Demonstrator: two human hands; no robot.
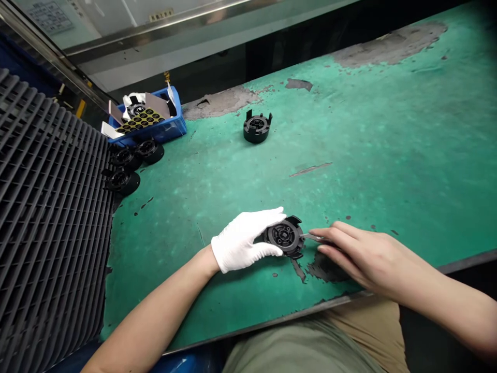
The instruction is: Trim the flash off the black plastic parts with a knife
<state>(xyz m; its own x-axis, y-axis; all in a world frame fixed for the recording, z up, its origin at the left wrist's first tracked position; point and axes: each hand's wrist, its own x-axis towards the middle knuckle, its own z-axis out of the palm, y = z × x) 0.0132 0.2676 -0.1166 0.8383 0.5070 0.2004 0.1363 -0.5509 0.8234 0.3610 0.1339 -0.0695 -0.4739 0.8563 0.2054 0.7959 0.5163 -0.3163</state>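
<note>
My left hand (246, 241), in a white glove, grips a round black plastic part (285, 235) from its left side. The part has tabs standing out at its rim and a ringed centre that faces up toward me. Bare and to the right, my right hand (353, 251) pinches a thin metal tool (316, 238), its kind mostly hidden by the fingers. The tool's narrow tip meets the part's right edge. Farther back on the bench, a similar black part (257, 127) sits with its tabs upward.
A blue bin (171, 129) with a yellow-and-black sticker sheet (142, 120) and other pieces stands at the back left. Several black parts (123, 181) lie before it. Stacked dark slatted trays (50, 223) border the left side. The green bench top (380, 145) is worn and peeling.
</note>
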